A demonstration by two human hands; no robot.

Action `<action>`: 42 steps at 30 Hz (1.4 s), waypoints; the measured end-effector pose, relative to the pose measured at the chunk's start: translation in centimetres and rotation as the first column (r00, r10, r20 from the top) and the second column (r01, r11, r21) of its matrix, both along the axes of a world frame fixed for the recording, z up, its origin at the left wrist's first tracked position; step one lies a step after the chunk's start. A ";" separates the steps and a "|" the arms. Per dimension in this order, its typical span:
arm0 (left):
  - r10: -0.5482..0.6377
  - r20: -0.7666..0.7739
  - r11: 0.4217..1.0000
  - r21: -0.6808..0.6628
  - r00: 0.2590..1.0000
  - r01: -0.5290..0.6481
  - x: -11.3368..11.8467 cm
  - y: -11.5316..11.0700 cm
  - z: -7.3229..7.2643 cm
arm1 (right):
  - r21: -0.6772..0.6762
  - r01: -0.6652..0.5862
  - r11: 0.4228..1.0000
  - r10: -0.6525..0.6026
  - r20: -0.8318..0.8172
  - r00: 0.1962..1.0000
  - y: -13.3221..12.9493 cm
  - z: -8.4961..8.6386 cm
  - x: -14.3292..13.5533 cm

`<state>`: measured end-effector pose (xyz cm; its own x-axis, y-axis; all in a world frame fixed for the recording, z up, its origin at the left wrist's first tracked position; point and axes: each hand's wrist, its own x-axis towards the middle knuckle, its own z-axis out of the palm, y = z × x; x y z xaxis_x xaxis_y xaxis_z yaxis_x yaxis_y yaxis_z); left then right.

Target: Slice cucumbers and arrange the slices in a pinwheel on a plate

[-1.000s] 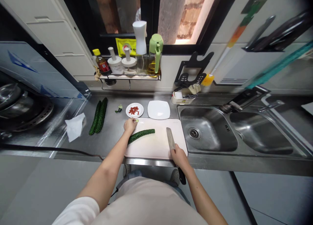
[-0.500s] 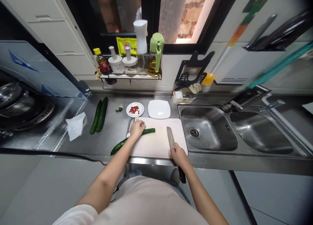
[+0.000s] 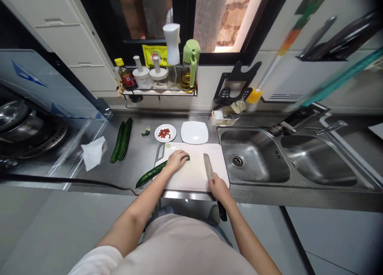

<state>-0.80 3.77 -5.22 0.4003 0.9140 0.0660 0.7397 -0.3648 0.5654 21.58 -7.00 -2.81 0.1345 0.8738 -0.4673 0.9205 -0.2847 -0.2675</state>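
Observation:
A long green cucumber (image 3: 152,174) lies slantwise over the left side of the white cutting board (image 3: 194,179), its lower end past the board's edge. My left hand (image 3: 177,160) is closed over the cucumber near its right end, which peeks out beyond the fingers. In my right hand (image 3: 219,186) is a kitchen knife (image 3: 208,165), its blade resting over the right part of the board and pointing away from me, the black handle sticking out behind. A small cucumber slice (image 3: 168,145) sits by the board's top left corner.
Behind the board stand a small plate of red chopped pieces (image 3: 164,133) and a white square plate (image 3: 194,132). Two cucumbers (image 3: 121,141) and a paper towel (image 3: 93,152) lie left. A double sink (image 3: 254,157) is right; a condiment rack (image 3: 158,92) hangs behind.
My left hand has moved right and come down onto the cucumber, uncovering the slice at the board's corner. The knife and my right hand have stayed nearly still.

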 end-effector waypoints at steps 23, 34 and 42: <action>0.021 -0.015 1.000 0.005 1.000 -0.021 -0.1 -0.6 -1.1 | 0.111 -0.017 0.994 0.028 -0.096 0.995 2.7 2.6 -4.8; 0.024 -0.034 1.000 0.021 0.999 -0.023 0.0 -0.7 -1.0 | 0.080 -0.057 0.995 0.067 -0.118 0.991 3.4 2.6 -6.4; 0.024 -0.048 1.000 0.018 0.999 -0.023 0.0 -0.7 -1.0 | 0.070 -0.070 0.995 0.079 -0.131 0.988 3.5 2.6 -6.9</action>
